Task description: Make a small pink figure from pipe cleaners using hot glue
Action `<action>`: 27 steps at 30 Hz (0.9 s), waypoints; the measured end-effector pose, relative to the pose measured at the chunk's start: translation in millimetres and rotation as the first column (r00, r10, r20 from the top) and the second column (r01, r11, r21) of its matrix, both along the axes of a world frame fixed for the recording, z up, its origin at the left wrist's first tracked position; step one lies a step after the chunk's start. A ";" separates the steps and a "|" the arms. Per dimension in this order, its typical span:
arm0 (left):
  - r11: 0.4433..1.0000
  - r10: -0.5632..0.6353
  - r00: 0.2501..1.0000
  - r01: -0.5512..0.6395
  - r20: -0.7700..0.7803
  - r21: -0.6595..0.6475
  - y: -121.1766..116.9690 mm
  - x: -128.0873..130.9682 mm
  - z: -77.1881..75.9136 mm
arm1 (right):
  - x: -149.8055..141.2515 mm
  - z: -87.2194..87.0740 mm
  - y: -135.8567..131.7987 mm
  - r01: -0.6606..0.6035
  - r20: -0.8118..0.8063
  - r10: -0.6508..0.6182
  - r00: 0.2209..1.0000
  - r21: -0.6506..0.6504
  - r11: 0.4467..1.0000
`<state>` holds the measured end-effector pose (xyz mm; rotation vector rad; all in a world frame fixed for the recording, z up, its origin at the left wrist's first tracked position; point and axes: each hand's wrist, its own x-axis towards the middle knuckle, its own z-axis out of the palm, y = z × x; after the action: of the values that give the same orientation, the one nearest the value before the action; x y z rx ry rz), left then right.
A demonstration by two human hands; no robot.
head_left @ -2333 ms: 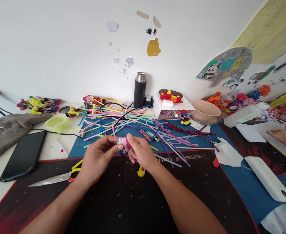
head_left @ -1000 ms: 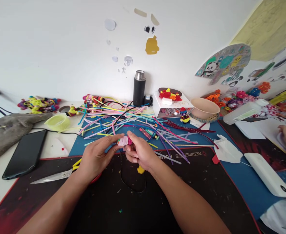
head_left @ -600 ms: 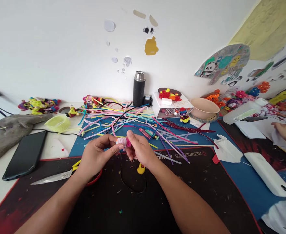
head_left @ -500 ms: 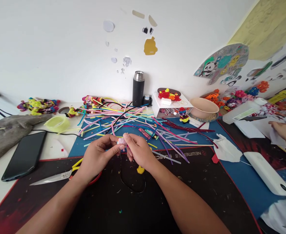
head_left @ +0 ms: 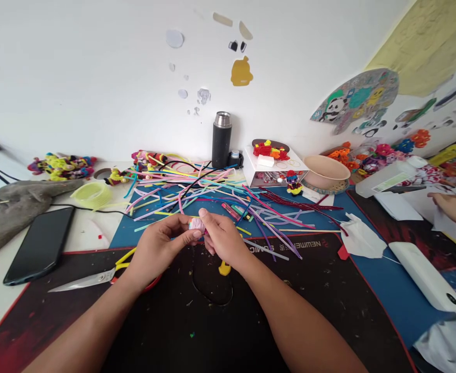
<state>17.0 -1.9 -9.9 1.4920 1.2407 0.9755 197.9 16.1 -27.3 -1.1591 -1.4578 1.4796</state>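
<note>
Between my two hands is a small pink-and-white fuzzy piece [head_left: 197, 224], seemingly wound from pipe cleaner, with a touch of other colours at its left end. My left hand [head_left: 161, 246] pinches it from the left with thumb and index finger. From the right, my right hand [head_left: 225, 239] grips it, thumb on top and the other fingers curled beneath. Part of the piece is hidden by the fingers. Under the hands a thin black cord [head_left: 212, 303] loops on the dark mat, with a yellow piece [head_left: 224, 268] beside my right hand.
Scissors [head_left: 91, 280] lie by my left forearm, a phone [head_left: 39, 246] further left. Loose pipe cleaners [head_left: 189, 184] spread behind my hands. A black thermos [head_left: 221, 142], a white box [head_left: 276, 168] and a bowl [head_left: 326, 171] stand at the back. Another person's hand [head_left: 455, 210] is at right.
My right thumb has shifted slightly on the pink-and-white piece, and more of the piece shows. Both hands stay in nearly the same place.
</note>
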 end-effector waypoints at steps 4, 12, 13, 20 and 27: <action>0.998 0.028 0.992 -0.020 0.121 -0.063 1.8 1.4 1.5 | 0.0 4.5 -0.6 -0.031 -0.028 0.031 0.999 0.003 1.000; 0.998 -0.065 0.989 0.065 0.135 0.004 -0.5 -0.5 -2.1 | 0.7 7.2 -1.7 0.005 0.033 -0.007 0.999 0.037 0.999; 0.998 -0.063 0.992 0.062 0.109 0.019 -0.9 -1.2 -3.1 | 0.8 6.7 -1.9 0.003 0.045 -0.005 0.999 0.041 0.999; 1.000 -0.028 0.985 0.029 0.168 0.002 -1.1 0.5 -0.8 | 0.4 8.6 -3.6 -0.020 0.022 0.019 1.000 0.056 0.998; 0.992 0.124 0.957 -0.120 0.261 -0.032 1.3 3.3 1.2 | 1.6 11.0 -1.4 -0.048 -0.098 0.047 0.994 -0.018 0.999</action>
<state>20.3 -0.6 -8.6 1.2377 1.1540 1.2009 199.5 14.7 -16.4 -1.0556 -1.4157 1.5646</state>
